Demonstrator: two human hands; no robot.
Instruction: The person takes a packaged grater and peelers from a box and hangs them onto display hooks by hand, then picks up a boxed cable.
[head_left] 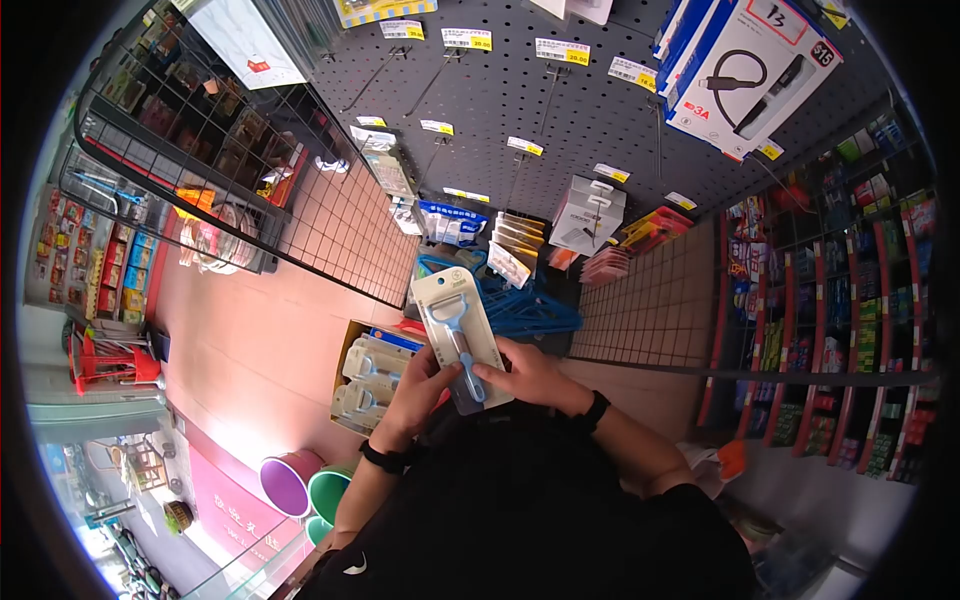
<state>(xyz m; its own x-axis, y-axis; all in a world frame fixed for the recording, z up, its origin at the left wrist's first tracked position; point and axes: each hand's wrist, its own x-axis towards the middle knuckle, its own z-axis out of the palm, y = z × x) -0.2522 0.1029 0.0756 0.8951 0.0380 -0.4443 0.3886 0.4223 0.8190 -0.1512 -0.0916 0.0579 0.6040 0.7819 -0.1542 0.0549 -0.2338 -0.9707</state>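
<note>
A carded vegetable peeler (pixel 457 318) with a light-blue head and handle is held upright in front of my chest, its front facing me. My left hand (pixel 414 392) grips the lower left edge of the pack, thumb on the front. On the opposite edge, my right hand (pixel 530 374) holds it the same way. The fingers behind the card are hidden. Just left of my left hand, an open cardboard box (pixel 348 352) contains several similar packs (pixel 372 368).
A dark pegboard (pixel 480 115) with hooks and price tags faces me. Blue hangers (pixel 535 305) are low behind the pack. Purple (pixel 288 484) and green buckets (pixel 328 490) stand at lower left. Stocked shelves (pixel 820 340) line the right, and a wire grid (pixel 345 235) stands left.
</note>
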